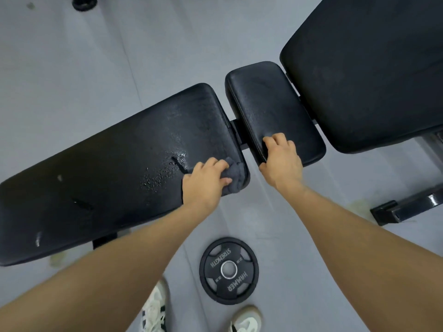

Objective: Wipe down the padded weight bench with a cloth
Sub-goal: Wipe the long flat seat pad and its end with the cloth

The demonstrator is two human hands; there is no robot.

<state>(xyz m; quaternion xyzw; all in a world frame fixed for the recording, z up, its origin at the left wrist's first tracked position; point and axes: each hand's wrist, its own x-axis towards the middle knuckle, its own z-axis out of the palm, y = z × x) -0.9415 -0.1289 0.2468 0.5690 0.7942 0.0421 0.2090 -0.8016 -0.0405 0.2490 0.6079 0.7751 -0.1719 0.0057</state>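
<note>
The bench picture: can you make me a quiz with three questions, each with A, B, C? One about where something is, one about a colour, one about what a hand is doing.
1. Where does the weight plate lie?
A. On the long pad
B. On the floor by the person's shoes
C. On the small pad

2. What colour is the cloth?
A. Dark grey
B. Yellow
C. White

3. What is the right hand doing?
A. Lifting the plate
B. Holding the cloth
C. Gripping the edge of the small pad

Answers:
1. B, it lies flat on the grey floor, just ahead of the shoes.
2. A, the bunched cloth under the left hand is dark grey, at the end of the long pad.
3. C, its fingers curl over the small pad's near edge; the left hand has the cloth.
</note>
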